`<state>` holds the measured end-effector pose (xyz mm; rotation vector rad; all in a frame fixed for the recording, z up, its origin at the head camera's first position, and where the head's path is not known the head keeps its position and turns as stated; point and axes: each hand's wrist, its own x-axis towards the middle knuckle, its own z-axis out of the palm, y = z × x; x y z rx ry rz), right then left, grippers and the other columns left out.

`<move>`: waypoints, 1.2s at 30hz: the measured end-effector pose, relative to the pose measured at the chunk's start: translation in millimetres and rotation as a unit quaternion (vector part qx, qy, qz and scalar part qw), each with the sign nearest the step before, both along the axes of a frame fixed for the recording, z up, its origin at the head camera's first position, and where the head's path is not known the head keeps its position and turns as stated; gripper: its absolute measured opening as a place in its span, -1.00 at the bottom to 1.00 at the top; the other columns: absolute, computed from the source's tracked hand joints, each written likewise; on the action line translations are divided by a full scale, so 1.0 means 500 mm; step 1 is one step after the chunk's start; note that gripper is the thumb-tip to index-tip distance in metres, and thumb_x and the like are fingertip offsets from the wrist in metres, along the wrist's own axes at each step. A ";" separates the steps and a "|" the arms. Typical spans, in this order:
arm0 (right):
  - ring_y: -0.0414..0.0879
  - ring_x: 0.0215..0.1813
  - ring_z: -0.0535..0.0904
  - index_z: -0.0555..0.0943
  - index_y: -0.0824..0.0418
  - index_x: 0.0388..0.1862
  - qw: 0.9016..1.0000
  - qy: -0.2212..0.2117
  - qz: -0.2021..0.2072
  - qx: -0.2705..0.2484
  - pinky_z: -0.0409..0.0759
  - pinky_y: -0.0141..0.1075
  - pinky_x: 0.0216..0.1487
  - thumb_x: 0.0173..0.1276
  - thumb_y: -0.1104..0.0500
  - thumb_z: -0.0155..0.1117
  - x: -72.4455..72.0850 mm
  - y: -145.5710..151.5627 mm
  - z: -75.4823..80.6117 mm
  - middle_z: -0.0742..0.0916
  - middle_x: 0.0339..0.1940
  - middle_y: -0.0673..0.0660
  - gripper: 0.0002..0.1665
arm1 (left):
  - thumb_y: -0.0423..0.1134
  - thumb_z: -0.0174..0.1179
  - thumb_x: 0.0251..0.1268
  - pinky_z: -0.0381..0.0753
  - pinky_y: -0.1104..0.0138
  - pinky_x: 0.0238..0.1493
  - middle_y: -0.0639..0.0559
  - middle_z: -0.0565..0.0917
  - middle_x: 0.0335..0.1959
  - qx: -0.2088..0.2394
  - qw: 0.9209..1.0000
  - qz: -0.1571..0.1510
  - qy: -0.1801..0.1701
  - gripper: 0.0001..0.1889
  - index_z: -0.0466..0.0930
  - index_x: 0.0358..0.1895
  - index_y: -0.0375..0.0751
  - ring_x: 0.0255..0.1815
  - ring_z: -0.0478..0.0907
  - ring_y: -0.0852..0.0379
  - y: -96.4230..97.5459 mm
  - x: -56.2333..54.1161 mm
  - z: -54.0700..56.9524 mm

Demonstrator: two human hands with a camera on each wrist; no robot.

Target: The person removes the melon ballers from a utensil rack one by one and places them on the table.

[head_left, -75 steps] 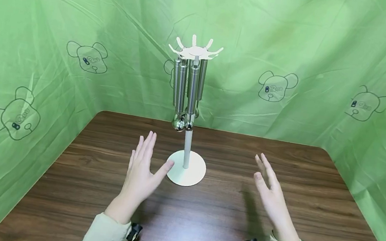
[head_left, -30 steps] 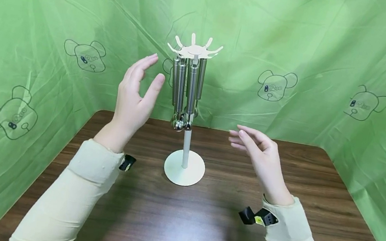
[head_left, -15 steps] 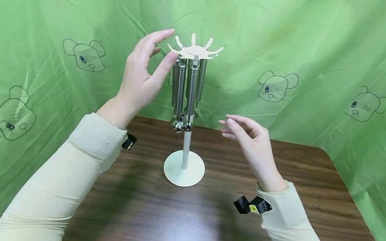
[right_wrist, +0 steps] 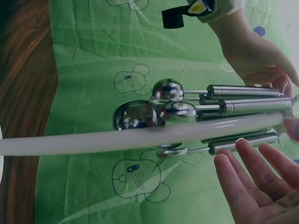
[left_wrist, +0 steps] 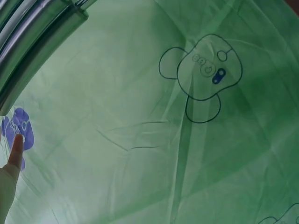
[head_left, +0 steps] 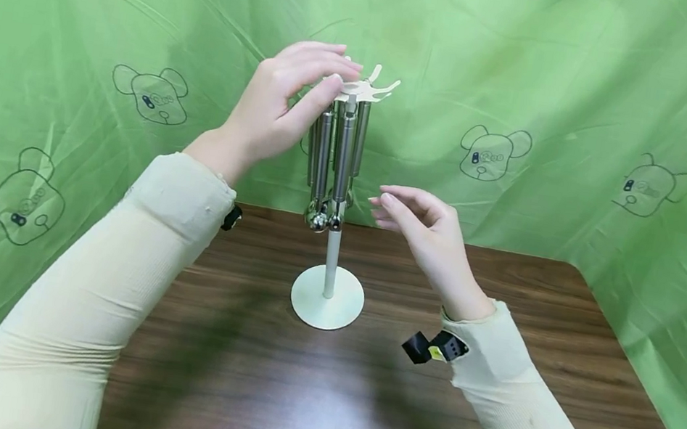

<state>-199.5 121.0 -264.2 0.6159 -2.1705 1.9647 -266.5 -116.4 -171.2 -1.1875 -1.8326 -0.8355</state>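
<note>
White rack (head_left: 332, 260), steel utensils (head_left: 343, 159) hung beneath, left hand (head_left: 280, 99) at top

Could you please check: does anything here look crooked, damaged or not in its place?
Nothing stands out. The stand is upright on the table, and the utensils hang heads down from its hooks. No spill or damage shows. The left hand hides some hooks, so I cannot judge those.

Green cloth (head_left: 442, 30) with outlined animal heads (head_left: 486, 156) hangs behind and beside a brown wood-grain table (head_left: 590, 381)
</note>
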 end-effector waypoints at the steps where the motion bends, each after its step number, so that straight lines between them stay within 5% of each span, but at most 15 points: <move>1: -0.08 -0.10 0.75 0.61 0.33 0.13 1.000 0.002 0.002 0.000 0.69 -0.14 0.04 0.47 0.15 0.21 -0.002 -0.004 0.003 0.78 -0.07 0.17 -0.64 | -0.27 -0.03 0.43 0.31 0.28 0.43 -0.22 0.73 0.00 -0.002 1.000 -0.003 0.002 -0.67 0.70 -0.04 -0.36 0.23 0.57 -0.13 0.001 -0.001 0.003; 8: -0.16 -0.16 0.74 0.61 0.36 0.13 1.000 0.019 0.012 0.010 0.70 -0.16 0.01 0.42 0.20 0.25 -0.022 -0.038 0.017 0.76 -0.02 0.28 -0.64 | -0.27 -0.04 0.43 0.43 0.31 0.34 -0.19 0.75 -0.03 0.004 1.000 0.007 -0.025 -0.66 0.72 -0.04 -0.34 0.15 0.64 -0.05 0.000 -0.002 0.004; 15: 0.01 -0.12 0.71 0.64 0.23 0.14 0.997 0.037 -0.001 0.062 0.69 -0.14 -0.01 0.35 0.15 0.34 -0.038 -0.070 0.034 0.77 -0.01 0.19 -0.60 | -0.27 -0.12 0.47 0.43 0.29 0.34 -0.18 0.74 0.01 -0.008 1.000 0.022 -0.007 -0.62 0.71 0.01 -0.32 0.19 0.63 -0.05 -0.005 -0.001 -0.002; 19: -0.09 -0.14 0.68 0.63 0.20 0.14 0.996 0.039 -0.007 0.086 0.67 -0.27 -0.06 0.33 0.11 0.38 -0.046 -0.081 0.040 0.77 0.00 0.12 -0.58 | -0.26 -0.16 0.48 0.46 0.27 0.32 -0.16 0.75 0.00 -0.015 0.999 0.034 0.008 -0.60 0.71 0.01 -0.30 0.16 0.64 -0.06 -0.007 0.001 -0.003; 28: -0.12 -0.25 0.67 0.64 0.30 0.08 0.997 0.042 0.020 0.063 0.71 -0.12 -0.10 0.30 0.22 0.39 -0.050 -0.097 0.052 0.76 -0.11 0.21 -0.62 | -0.25 -0.19 0.48 0.49 0.22 0.15 -0.14 0.76 -0.05 -0.011 0.999 0.050 0.019 -0.58 0.72 -0.03 -0.29 0.04 0.65 -0.05 -0.005 0.009 0.004; 36: -0.11 -0.33 0.66 0.66 0.30 0.02 0.996 0.064 0.017 0.066 0.70 -0.24 -0.19 0.32 0.23 0.37 -0.041 -0.091 0.051 0.76 -0.19 0.20 -0.69 | -0.21 -0.19 0.47 0.47 0.21 0.13 -0.10 0.77 -0.04 -0.012 0.997 0.076 -0.007 -0.57 0.73 -0.04 -0.26 0.04 0.62 -0.03 0.002 0.014 0.010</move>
